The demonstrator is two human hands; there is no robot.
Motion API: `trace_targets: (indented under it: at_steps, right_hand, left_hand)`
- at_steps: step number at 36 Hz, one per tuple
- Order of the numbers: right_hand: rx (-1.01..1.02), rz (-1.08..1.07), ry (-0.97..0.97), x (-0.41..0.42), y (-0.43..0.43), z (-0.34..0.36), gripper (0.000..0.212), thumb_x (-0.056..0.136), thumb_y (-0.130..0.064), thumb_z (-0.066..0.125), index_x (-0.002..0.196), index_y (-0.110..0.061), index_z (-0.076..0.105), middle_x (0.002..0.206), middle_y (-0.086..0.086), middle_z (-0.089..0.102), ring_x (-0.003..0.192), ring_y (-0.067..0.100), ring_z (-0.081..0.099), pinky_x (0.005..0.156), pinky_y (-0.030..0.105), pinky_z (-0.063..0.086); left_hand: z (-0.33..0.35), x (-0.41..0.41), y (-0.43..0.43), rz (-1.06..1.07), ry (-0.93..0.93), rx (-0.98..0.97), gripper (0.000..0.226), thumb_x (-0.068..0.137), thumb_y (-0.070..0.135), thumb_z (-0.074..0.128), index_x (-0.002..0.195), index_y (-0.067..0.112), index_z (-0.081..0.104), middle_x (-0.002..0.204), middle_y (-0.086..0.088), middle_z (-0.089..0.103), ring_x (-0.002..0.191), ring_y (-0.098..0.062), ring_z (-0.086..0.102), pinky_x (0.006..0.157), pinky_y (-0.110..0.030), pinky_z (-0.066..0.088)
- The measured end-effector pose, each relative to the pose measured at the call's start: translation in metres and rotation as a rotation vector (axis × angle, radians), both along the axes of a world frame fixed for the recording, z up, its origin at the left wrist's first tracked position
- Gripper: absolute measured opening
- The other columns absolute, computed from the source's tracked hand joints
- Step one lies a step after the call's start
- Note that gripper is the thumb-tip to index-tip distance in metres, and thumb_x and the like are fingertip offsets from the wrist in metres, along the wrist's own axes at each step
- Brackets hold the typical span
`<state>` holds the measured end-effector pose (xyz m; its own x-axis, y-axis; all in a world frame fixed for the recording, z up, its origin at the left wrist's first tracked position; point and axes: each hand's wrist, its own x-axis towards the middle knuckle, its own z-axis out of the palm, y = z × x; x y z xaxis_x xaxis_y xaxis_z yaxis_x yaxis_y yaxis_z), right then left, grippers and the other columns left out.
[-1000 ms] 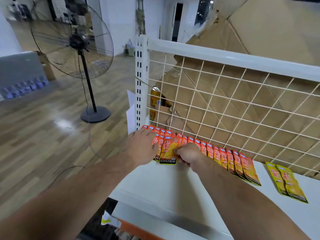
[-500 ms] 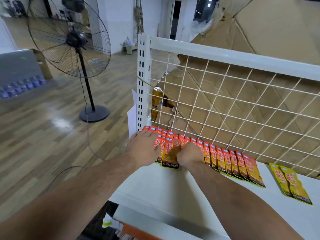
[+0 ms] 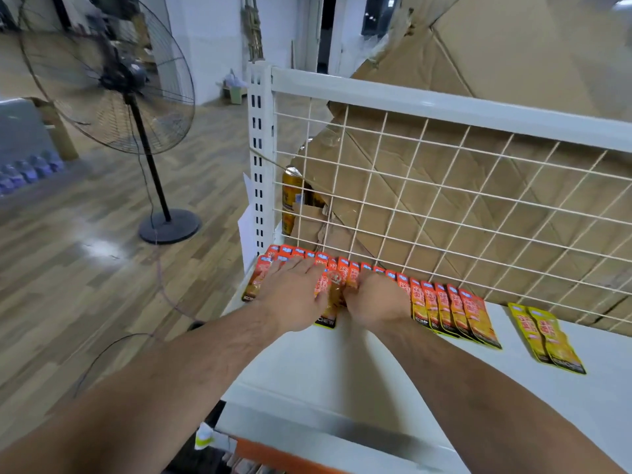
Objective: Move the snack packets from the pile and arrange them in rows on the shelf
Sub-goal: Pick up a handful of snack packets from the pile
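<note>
the row of orange snack packets [image 3: 455, 313] lies overlapped along the back of the white shelf [image 3: 342, 371], its upper edge against the wire mesh [image 3: 444, 206], and both hands are on its left half. the left hand [image 3: 294, 295] lies flat on the packets with straight fingers pointing toward the mesh, so it is open and pressing down. a second ago it covered the row's left end; now it sits a little further right, and the end packet [image 3: 256, 282] shows beside it down to its dark lower band. the right hand [image 3: 374, 299] is knuckles-up with its fingers curled down onto the row. earlier it plainly pinched the front packet [image 3: 328, 302] by its edge, but now the fingertips are hidden and i cannot tell whether it grips anything. the two hands have drawn closer together, so the front packet, then seen at full width, now shows only as a narrow strip between them, its black lower band peeking out under the left hand. two yellow packets [image 3: 547, 340] lie side by side further right on the shelf, well apart from the row, as before. behind the mesh stand cardboard [image 3: 513, 63] and a can [image 3: 290, 196]; a fan [image 3: 113, 83] stands on the floor to the left.
</note>
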<state>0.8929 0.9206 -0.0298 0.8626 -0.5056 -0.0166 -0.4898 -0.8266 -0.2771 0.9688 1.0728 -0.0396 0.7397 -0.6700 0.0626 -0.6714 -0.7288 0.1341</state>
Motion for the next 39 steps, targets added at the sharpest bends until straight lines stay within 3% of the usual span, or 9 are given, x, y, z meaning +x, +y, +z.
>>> trace_targets:
  at_steps: [4, 7, 18, 23, 28, 39]
  right_hand:
    - [-0.112, 0.103, 0.101, -0.031, -0.020, 0.002, 0.055, 0.087, -0.055, 0.052, 0.136, -0.029, 0.051, 0.145, 0.003, 0.047, 0.136, 0.030, 0.039, 0.111, 0.042, 0.036]
    - [-0.121, 0.074, 0.163, -0.059, -0.037, 0.004, 0.072, 0.088, -0.062, 0.051, 0.152, -0.035, 0.030, 0.161, 0.000, 0.026, 0.147, 0.030, 0.023, 0.118, 0.047, 0.024]
    - [-0.153, -0.168, 0.166, -0.185, -0.114, 0.018, 0.077, 0.089, -0.063, 0.051, 0.155, -0.033, 0.024, 0.164, 0.000, 0.020, 0.148, 0.029, 0.020, 0.116, 0.046, 0.028]
    - [-0.162, -0.255, 0.141, -0.258, -0.152, 0.023, 0.074, 0.088, -0.063, 0.052, 0.151, -0.034, 0.029, 0.161, 0.000, 0.025, 0.144, 0.028, 0.027, 0.112, 0.043, 0.032]
    - [-0.142, -0.314, 0.148, -0.339, -0.196, 0.026, 0.077, 0.089, -0.065, 0.051, 0.154, -0.034, 0.025, 0.164, 0.001, 0.020, 0.147, 0.028, 0.022, 0.116, 0.044, 0.030]
    - [-0.130, -0.444, 0.141, -0.500, -0.286, 0.042, 0.077, 0.089, -0.063, 0.053, 0.155, -0.032, 0.026, 0.163, 0.001, 0.022, 0.145, 0.028, 0.026, 0.114, 0.042, 0.032]
  left_hand:
    - [0.000, -0.016, -0.027, -0.077, 0.032, 0.010, 0.063, 0.098, 0.051, 0.036, 0.155, 0.030, 0.023, 0.165, 0.002, 0.015, 0.151, -0.021, 0.011, 0.122, -0.048, 0.005]
    - [-0.001, -0.031, -0.054, -0.151, 0.014, 0.016, 0.063, 0.098, 0.051, 0.036, 0.155, 0.029, 0.023, 0.164, 0.001, 0.017, 0.150, -0.022, 0.013, 0.122, -0.049, 0.007]
    - [0.016, -0.129, -0.159, -0.398, 0.004, 0.024, 0.065, 0.098, 0.054, 0.035, 0.156, 0.027, 0.021, 0.165, 0.000, 0.017, 0.152, -0.024, 0.012, 0.123, -0.048, 0.005]
    - [0.019, -0.187, -0.210, -0.491, -0.068, 0.035, 0.066, 0.096, 0.059, 0.033, 0.154, 0.027, 0.027, 0.162, -0.002, 0.025, 0.148, -0.025, 0.020, 0.120, -0.049, 0.013]
    - [0.021, -0.261, -0.263, -0.523, -0.035, 0.051, 0.068, 0.095, 0.059, 0.033, 0.154, 0.025, 0.026, 0.161, -0.005, 0.026, 0.149, -0.025, 0.018, 0.119, -0.050, 0.014]
    - [0.036, -0.410, -0.369, -0.642, 0.023, 0.094, 0.066, 0.098, 0.060, 0.027, 0.157, 0.030, 0.018, 0.165, 0.001, 0.014, 0.151, -0.024, 0.010, 0.122, -0.050, 0.009]
